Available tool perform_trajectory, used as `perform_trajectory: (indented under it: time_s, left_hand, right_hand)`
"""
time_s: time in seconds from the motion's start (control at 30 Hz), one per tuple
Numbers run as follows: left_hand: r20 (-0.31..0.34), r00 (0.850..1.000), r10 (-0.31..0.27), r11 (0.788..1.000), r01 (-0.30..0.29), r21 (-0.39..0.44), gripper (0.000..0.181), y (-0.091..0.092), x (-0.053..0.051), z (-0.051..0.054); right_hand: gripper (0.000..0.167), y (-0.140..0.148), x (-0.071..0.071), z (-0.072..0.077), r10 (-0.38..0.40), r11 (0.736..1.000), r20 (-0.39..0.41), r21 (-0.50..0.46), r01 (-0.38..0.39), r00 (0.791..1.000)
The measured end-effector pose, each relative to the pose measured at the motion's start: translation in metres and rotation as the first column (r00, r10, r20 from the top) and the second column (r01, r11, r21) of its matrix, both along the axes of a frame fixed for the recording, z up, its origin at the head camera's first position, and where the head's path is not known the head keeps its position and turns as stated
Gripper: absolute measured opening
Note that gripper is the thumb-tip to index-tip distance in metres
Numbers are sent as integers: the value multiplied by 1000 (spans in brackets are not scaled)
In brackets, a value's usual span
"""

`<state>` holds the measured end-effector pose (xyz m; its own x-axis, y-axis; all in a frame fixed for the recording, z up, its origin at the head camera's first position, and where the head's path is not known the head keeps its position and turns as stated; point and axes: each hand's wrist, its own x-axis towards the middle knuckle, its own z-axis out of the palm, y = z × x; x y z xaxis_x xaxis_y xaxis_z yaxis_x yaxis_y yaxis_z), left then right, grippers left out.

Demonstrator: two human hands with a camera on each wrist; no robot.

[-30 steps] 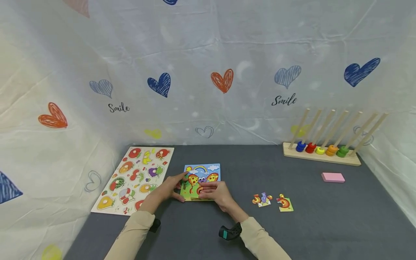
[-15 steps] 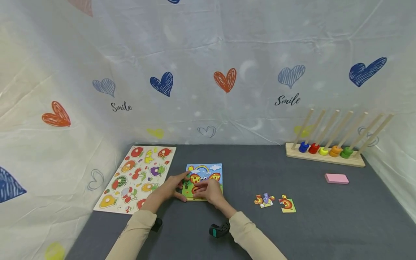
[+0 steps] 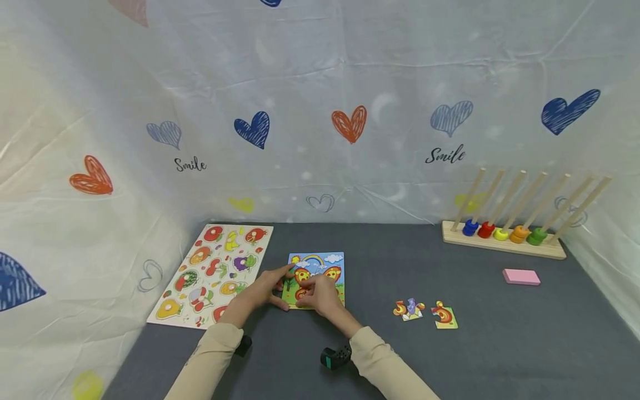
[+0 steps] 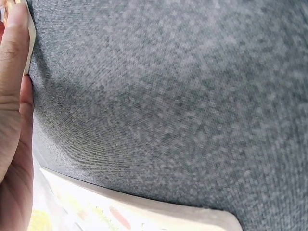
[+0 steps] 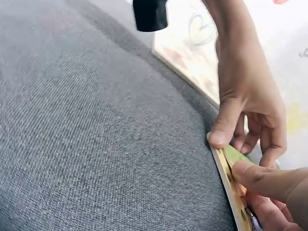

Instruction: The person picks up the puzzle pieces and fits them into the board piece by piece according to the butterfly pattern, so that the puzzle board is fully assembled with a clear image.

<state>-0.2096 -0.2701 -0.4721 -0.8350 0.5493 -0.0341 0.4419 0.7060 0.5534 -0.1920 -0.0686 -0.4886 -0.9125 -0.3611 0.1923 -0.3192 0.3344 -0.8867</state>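
A small butterfly jigsaw puzzle (image 3: 327, 260), with a blue sky and rainbow across its top, lies on the dark table. My left hand (image 3: 262, 290) grips its left side, the thumb at the near left corner. My right hand (image 3: 321, 294) is over the puzzle's lower part. In the right wrist view it pinches a puzzle piece (image 5: 234, 155) with a green corner, slightly raised from the tray's yellowish edge (image 5: 219, 163). Fingers hide much of that piece. Two loose puzzle pieces (image 3: 410, 310) lie apart on the table to the right.
At the left lies a white fruit board (image 3: 215, 280), close to my left forearm. A wooden peg stacker (image 3: 500, 243) with coloured rings stands at the back right. In front of it sits a pink block (image 3: 521, 276). A printed cloth hangs behind the table.
My right hand has shifted left with the piece, from the puzzle's lower middle toward its lower left. My left hand stays at the puzzle's side. The head view has turned slightly left.
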Motion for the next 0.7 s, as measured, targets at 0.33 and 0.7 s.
perform_trajectory:
  time_s: [0.33, 0.7]
  left_hand:
    - [-10, 1000, 9, 1000, -9, -18, 95, -1, 2, 0]
    - [15, 1000, 19, 1000, -19, -20, 97, 1, -2, -1]
  right_hand:
    - [31, 0, 3, -4, -50, 996, -23, -81, 48, 998]
    - [24, 1, 3, 0, -82, 983, -1, -165, 81, 997]
